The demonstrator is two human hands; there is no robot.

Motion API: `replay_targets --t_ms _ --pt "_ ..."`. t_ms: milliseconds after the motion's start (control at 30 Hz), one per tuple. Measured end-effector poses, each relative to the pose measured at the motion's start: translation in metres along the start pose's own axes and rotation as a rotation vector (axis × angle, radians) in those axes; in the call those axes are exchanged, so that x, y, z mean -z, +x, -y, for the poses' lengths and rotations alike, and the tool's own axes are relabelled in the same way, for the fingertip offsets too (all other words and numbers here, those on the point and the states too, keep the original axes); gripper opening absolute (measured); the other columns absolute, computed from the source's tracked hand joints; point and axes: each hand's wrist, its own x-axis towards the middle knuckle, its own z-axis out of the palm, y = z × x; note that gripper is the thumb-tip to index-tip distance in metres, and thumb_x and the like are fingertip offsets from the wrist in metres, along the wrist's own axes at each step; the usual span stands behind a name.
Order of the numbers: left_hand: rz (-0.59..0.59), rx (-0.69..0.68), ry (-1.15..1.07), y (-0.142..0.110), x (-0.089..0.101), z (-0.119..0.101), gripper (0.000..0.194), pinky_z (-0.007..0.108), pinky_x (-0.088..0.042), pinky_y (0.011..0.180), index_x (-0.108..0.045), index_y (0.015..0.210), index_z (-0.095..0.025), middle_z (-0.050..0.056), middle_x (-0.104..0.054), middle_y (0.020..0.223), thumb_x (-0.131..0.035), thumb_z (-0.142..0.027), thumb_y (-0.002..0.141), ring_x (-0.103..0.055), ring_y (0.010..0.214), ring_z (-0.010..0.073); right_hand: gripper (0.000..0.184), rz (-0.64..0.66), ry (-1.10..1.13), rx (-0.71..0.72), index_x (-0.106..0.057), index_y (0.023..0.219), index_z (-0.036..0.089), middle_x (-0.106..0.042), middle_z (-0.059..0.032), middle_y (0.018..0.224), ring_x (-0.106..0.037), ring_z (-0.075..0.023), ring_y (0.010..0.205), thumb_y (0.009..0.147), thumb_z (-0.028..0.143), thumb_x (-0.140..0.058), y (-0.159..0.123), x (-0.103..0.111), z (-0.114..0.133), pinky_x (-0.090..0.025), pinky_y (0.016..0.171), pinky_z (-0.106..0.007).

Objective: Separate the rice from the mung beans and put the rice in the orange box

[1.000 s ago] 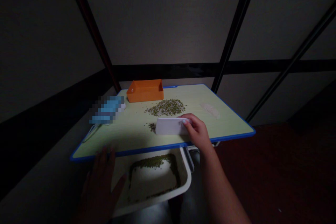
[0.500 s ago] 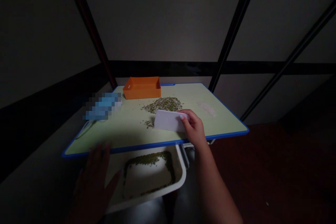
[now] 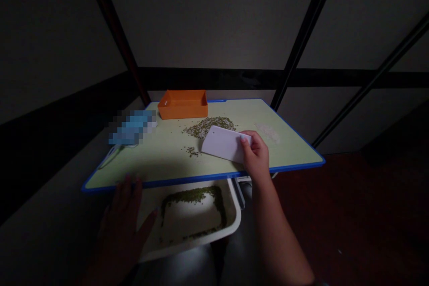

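Observation:
My right hand (image 3: 256, 154) grips a flat white card (image 3: 223, 144) by its right end, thumb on the near face. The card stands tilted over the table, in front of a mixed pile of green beans and pale grains (image 3: 214, 124). A few loose beans (image 3: 191, 151) lie just left of the card. My left hand (image 3: 125, 214), in deep shadow, has its fingers spread near the table's front edge, beside a white tub (image 3: 234, 228). Green beans (image 3: 194, 195) lie along the inside of that tub, below the tabletop.
An orange open box (image 3: 184, 111) stands at the back left of the pale green table (image 3: 161, 161) with a blue rim. A blurred-out blue item (image 3: 132, 128) with a cord sits at the left edge. Pale grains (image 3: 267, 132) are spread on the right side. Dark walls enclose the table.
The card has moved slightly right and tilted, its left end higher than the right. The view has shifted a little. My left hand stays by the tub with fingers spread.

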Motion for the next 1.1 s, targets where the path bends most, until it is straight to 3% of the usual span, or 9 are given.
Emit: replay_targets --t_ms 233,467,700,933,1100 --pt "-0.007 -0.044 -0.005 -0.002 -0.004 0.008 0.082 0.061 -0.021 0.122 -0.019 0.15 -0.019 0.008 -0.009 0.163 -0.023 -0.068 0.084 -0.003 0.152 0.0237 0.016 0.067 -0.007 0.028 -0.063 0.09 0.022 -0.067 -0.0029 0.087 -0.061 -0.018 0.083 0.088 0.037 -0.057 0.0 -0.001 0.002 -0.048 0.074 -0.028" --pt "-0.047 -0.057 -0.002 -0.003 -0.006 0.01 0.078 0.062 -0.023 0.12 -0.02 0.15 -0.021 0.009 -0.013 0.162 -0.024 -0.066 0.086 -0.006 0.151 0.0253 0.015 0.141 -0.056 0.045 -0.065 0.091 0.022 -0.07 -0.0022 0.086 -0.062 -0.0175 0.078 0.089 0.034 -0.056 0.001 -0.004 0.006 -0.047 0.068 -0.027" --pt "-0.172 -0.179 0.059 -0.004 -0.015 0.019 0.066 0.066 -0.03 0.117 -0.012 0.151 -0.031 0.008 -0.014 0.162 -0.032 -0.052 0.091 -0.011 0.151 0.0263 0.014 0.168 -0.052 0.067 -0.066 0.094 0.022 -0.071 -0.0021 0.088 -0.063 -0.0173 0.081 0.09 0.031 -0.056 -0.001 -0.003 0.005 -0.048 0.068 -0.026" --pt "-0.142 -0.143 0.033 -0.004 -0.011 0.017 0.07 0.065 -0.03 0.117 -0.023 0.149 -0.02 0.011 -0.019 0.16 -0.028 -0.057 0.09 -0.012 0.15 0.0267 0.015 0.202 0.002 0.074 -0.066 0.098 0.023 -0.072 -0.003 0.097 -0.065 -0.0179 0.089 0.09 0.029 -0.056 0.0 -0.005 0.004 -0.05 0.073 -0.027" --pt "-0.17 -0.194 0.035 -0.003 -0.014 0.022 0.065 0.068 -0.031 0.114 -0.011 0.15 -0.034 0.007 -0.017 0.161 -0.03 -0.053 0.091 -0.012 0.15 0.0269 0.015 0.238 0.008 0.076 -0.067 0.099 0.023 -0.073 -0.003 0.098 -0.065 -0.0174 0.089 0.09 0.028 -0.056 0.002 -0.006 0.004 -0.05 0.073 -0.027"
